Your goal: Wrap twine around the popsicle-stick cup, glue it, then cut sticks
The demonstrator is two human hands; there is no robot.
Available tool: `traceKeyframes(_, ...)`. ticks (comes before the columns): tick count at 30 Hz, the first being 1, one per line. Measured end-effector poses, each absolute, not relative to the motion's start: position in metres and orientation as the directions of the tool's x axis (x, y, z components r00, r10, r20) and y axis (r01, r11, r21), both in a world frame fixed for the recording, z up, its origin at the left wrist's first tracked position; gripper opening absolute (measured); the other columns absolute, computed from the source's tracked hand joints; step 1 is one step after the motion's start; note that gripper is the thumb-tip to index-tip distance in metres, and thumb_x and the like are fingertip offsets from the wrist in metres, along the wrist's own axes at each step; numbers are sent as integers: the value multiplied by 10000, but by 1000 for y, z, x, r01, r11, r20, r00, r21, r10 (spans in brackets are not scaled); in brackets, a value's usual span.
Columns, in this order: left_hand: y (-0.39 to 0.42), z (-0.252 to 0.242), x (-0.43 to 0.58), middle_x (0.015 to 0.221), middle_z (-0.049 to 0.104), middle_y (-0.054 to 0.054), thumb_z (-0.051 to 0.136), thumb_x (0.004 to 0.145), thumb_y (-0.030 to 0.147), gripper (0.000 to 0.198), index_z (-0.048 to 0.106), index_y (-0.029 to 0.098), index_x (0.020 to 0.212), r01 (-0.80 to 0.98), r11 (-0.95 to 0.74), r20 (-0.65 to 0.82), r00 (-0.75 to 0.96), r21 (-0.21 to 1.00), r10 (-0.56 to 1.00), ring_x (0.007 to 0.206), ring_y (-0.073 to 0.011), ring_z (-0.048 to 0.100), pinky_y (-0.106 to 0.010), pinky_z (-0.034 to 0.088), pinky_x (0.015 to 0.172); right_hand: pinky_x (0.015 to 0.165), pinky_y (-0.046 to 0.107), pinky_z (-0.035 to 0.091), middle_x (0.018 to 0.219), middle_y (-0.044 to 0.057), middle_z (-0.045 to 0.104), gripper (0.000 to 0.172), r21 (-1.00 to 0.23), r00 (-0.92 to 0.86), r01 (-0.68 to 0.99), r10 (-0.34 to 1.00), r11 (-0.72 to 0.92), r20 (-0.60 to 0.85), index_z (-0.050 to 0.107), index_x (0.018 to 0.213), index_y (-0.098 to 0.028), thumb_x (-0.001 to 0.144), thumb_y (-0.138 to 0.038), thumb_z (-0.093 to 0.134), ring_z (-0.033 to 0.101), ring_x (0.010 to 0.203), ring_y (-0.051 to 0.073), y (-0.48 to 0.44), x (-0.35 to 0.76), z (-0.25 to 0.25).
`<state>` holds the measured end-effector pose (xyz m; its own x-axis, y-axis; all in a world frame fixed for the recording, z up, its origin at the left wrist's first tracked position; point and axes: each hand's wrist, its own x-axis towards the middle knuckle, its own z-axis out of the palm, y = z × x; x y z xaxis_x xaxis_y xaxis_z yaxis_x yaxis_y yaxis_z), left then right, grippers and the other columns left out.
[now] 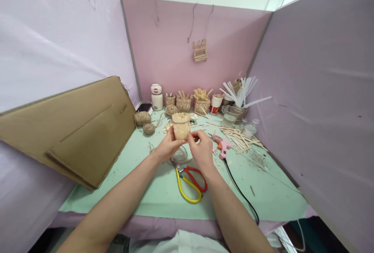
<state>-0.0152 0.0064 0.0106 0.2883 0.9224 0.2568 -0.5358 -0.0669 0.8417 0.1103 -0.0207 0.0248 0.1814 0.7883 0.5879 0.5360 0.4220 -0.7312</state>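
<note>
A small pale cup with an uneven rim and a band of twine near its top is held up over the table. My left hand grips its lower left side, fingers wrapped round it. The thumb and forefinger of my right hand pinch at the cup's lower right edge; any twine end between them is too small to make out. Below my hands lie scissors with one red and one yellow handle, and a loop of twine partly hidden by my hands.
A pink glue gun with a black cord lies right of my hands, near scattered wooden sticks. Twine balls, a white bottle and stick-filled baskets stand behind. Cardboard leans at left; a plastic cup is back right.
</note>
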Motion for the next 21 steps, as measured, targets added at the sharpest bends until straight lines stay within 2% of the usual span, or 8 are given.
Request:
traceKeyframes(7,5,11,-14,1178,586,-53,731,630,106,584,430,238,1113,-549,-79,284,300,832,911,1090,-215,568,-416,399,974,662,272,385,699,-7,561,119,-733,215,497,752,464,623,542,674,-197,791,-200,522,511,704,151,-22,111,25)
traceKeyframes(16,5,11,-14,1204,585,-49,747,632,113,557,448,239,1085,-549,-108,316,300,829,900,1095,-205,571,-370,437,929,667,285,374,709,-7,551,126,-726,255,507,724,464,641,523,679,-205,804,-196,523,505,730,161,-26,110,28)
traceKeyframes(21,5,9,-15,1187,603,-36,754,617,109,594,433,257,1094,-557,-98,309,299,825,903,1075,-206,586,-390,439,925,671,288,369,715,-10,540,130,-727,262,499,718,471,645,515,681,-206,811,-201,524,493,726,157,-29,110,29)
